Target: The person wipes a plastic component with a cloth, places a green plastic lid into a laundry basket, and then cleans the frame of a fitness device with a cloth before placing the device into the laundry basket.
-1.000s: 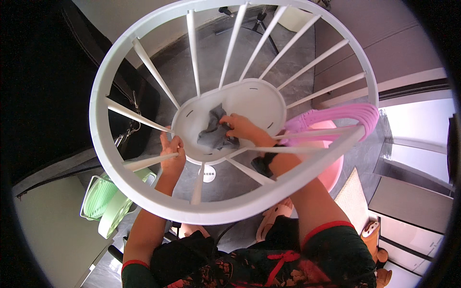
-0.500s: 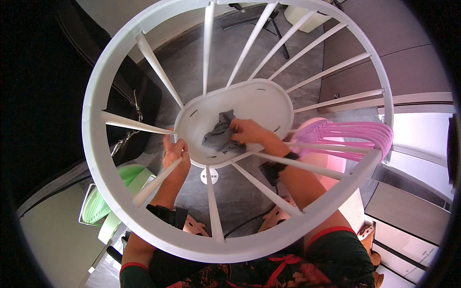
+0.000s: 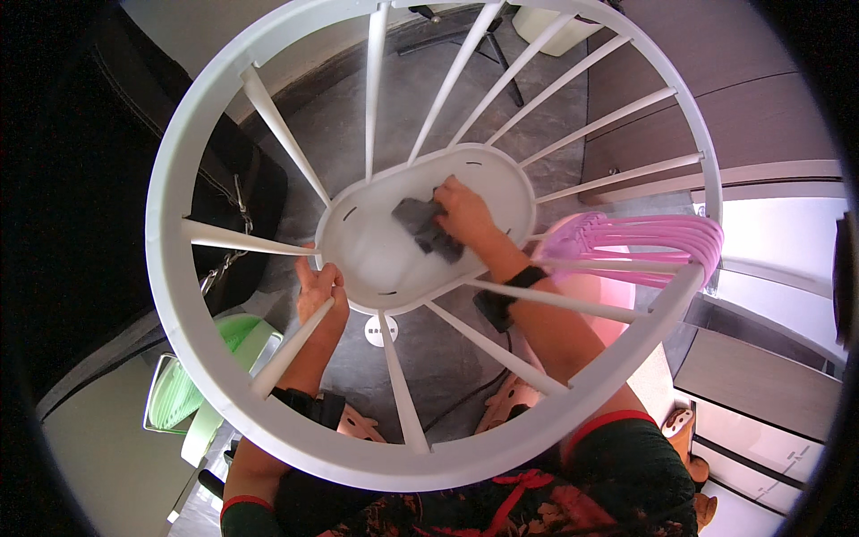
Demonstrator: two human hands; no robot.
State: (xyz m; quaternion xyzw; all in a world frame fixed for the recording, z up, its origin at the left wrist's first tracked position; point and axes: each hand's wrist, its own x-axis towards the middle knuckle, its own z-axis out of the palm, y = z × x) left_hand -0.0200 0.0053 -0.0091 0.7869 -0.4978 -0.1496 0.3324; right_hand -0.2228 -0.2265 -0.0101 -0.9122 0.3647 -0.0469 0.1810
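Observation:
A large white slatted basket frame (image 3: 234,428) fills the view, with thin rods running from its wide upper rim down to a white oval base (image 3: 358,259). Inside it, my right hand (image 3: 467,217) is closed on a crumpled dark grey cloth (image 3: 431,231), pressed against the base. My left hand (image 3: 320,291) grips the left edge of the base beside a rod; some of its fingers are hidden behind the frame. A bundle of pink hangers (image 3: 658,246) hooks over the right side of the rim.
Green hangers (image 3: 201,380) sit in a rack at the lower left. Near the right forearm is a pink rounded thing (image 3: 613,309). A black bag-like form (image 3: 237,170) stands at left, a pale bin (image 3: 550,31) at the back, drawers (image 3: 752,430) at lower right.
My right hand has moved the grey cloth up and right across the base. The whole frame sits slightly further left in view; my left hand keeps its hold.

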